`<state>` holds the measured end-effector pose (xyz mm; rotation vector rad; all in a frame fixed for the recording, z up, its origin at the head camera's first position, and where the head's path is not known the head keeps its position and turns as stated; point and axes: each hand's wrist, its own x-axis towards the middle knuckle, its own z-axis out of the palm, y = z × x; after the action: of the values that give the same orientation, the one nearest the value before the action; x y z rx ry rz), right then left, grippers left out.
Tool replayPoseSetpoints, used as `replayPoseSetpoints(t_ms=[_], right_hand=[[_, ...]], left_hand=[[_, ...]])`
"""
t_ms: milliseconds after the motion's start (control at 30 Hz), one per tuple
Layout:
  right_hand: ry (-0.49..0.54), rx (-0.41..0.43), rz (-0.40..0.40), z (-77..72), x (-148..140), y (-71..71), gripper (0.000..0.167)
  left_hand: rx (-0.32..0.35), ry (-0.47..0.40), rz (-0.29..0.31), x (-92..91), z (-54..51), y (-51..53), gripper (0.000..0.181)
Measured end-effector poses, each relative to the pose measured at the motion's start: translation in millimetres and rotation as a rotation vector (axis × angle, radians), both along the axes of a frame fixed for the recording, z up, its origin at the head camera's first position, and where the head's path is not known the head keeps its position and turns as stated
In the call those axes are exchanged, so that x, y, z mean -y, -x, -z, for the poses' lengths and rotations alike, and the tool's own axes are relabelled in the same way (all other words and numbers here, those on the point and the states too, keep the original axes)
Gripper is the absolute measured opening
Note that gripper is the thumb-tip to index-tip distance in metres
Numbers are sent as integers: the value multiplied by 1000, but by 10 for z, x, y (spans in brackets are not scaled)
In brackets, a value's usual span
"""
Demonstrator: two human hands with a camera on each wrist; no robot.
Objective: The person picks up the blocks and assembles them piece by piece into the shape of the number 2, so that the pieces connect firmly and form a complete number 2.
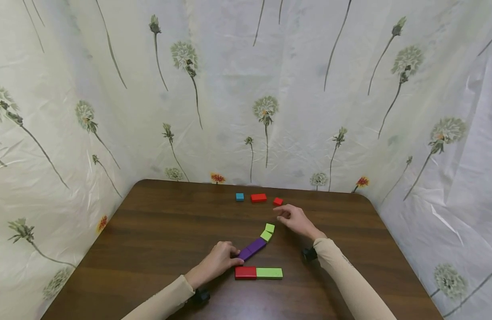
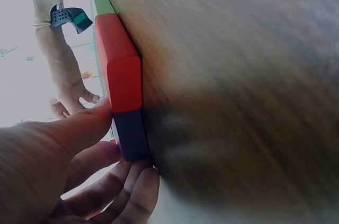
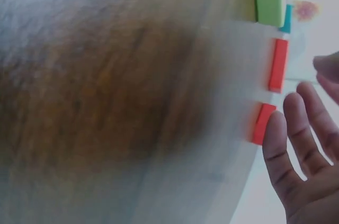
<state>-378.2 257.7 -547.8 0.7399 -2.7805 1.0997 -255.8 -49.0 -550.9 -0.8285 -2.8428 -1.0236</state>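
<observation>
Left hand (image 1: 218, 258): thumb and fingers are curled about the near end of the purple blocks (image 1: 252, 250), pinching it lightly as far as can be judged. The thumb lies between that end and the red block (image 1: 245, 273) in front; whether it also touches the red block cannot be confirmed.

Right hand (image 1: 296, 219): fingers loosely bent and spread apart, nothing held. The fingertips are just beside the small red block (image 1: 278, 201) near the far side of the table (image 1: 170, 222); contact cannot be confirmed.

Position of pieces: the purple blocks run on a slant, with the lower green block (image 1: 266, 236) at their far end and the upper green block (image 1: 270, 228) turned at an angle beyond it. The red block and the long green block (image 1: 269, 273) lie end to end in front. The blue block (image 1: 239, 197) and the long red block (image 1: 258, 198) lie apart at the back.

Risks, in this inspector's judgement: a push or twist by the left hand could pass along the slanted row and open its joints, since nothing visible fixes the pieces together. A slip of the left thumb could knock the red block out of line with the long green one. A clumsy touch by the right fingertips could drive the small red block toward the table's far edge. A low right forearm or palm, drawn back carelessly, could catch the upper green block.
</observation>
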Motion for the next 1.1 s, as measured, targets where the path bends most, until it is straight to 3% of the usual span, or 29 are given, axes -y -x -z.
replayPoseSetpoints(t_ms=[333, 567, 833, 1100], right_hand=[[94, -20, 163, 72, -29, 88, 30], [178, -7, 252, 117, -37, 165, 32], [241, 36, 312, 144, -40, 263, 33], [237, 73, 340, 119, -18, 305, 37]], left_hand=[[30, -13, -1, 0, -9, -10, 30], [11, -4, -1, -2, -6, -13, 29], [6, 2, 0, 6, -24, -26, 30], [1, -5, 3, 1, -20, -16, 29]])
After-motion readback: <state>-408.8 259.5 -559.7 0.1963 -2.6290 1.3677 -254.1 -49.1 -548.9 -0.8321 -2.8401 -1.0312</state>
